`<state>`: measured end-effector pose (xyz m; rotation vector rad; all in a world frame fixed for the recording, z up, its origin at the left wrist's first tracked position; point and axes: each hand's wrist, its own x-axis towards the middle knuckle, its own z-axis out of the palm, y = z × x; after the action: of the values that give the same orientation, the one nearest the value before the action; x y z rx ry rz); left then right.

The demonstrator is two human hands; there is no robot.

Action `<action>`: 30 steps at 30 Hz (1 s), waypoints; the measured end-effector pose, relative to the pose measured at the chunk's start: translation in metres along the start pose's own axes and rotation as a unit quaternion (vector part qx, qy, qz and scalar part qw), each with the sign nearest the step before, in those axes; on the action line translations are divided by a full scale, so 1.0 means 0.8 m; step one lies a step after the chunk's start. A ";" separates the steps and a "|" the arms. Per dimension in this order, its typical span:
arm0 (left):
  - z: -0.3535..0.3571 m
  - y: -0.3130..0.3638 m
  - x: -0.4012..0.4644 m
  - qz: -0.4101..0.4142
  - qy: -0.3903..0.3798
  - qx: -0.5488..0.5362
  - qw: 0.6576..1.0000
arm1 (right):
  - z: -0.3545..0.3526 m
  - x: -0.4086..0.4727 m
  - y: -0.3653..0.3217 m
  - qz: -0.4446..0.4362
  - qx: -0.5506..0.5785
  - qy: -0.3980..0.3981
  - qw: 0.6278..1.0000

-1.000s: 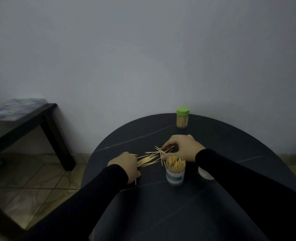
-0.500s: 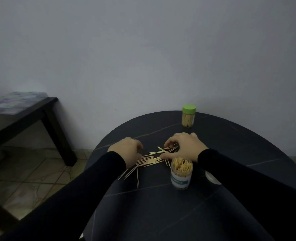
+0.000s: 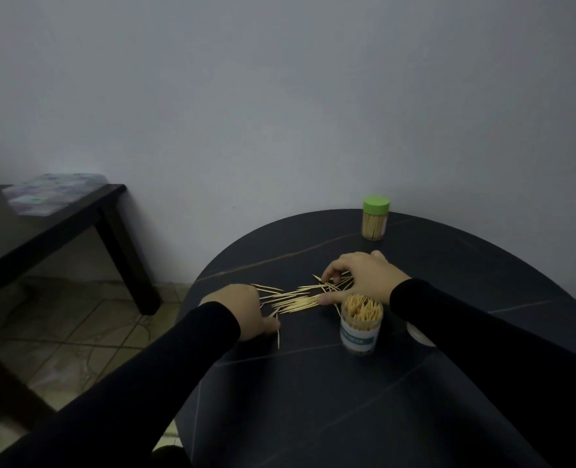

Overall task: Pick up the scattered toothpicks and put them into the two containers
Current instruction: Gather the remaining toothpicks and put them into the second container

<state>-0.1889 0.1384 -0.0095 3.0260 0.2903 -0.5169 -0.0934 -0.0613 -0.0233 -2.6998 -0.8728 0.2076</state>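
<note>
Several pale toothpicks lie scattered on the round black table between my hands. My left hand rests at the pile's left end with its fingers curled under and hidden; its thumb tip touches one stray toothpick. My right hand arches over the pile's right end, with spread fingertips and thumb touching toothpicks. An open clear container, filled with upright toothpicks, stands just in front of my right hand. A second container with a green lid, closed, stands at the table's far edge.
A pale round lid lies on the table right of the open container, partly behind my right sleeve. A low black side table with a plastic-wrapped pack stands to the left on a tiled floor. A wall rises just behind the table.
My left hand has moved back from the pile toward me onto the stray toothpicks at the left. My right hand stays on the pile's right end. The camera has shifted slightly.
</note>
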 end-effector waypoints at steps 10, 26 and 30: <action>0.014 0.011 -0.020 -0.017 0.071 0.003 0.997 | 0.000 -0.008 0.002 0.013 0.017 0.002 1.000; 0.023 0.037 -0.015 0.045 0.138 0.014 0.989 | 0.005 -0.001 0.013 0.010 -0.025 0.024 0.999; 0.024 0.040 0.003 0.055 0.177 -0.021 0.982 | 0.002 0.004 0.014 -0.013 -0.064 0.037 0.997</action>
<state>-0.1864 0.1058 -0.0273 3.0538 0.1443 0.0391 -0.0850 -0.0678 -0.0289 -2.7915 -0.9287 0.0483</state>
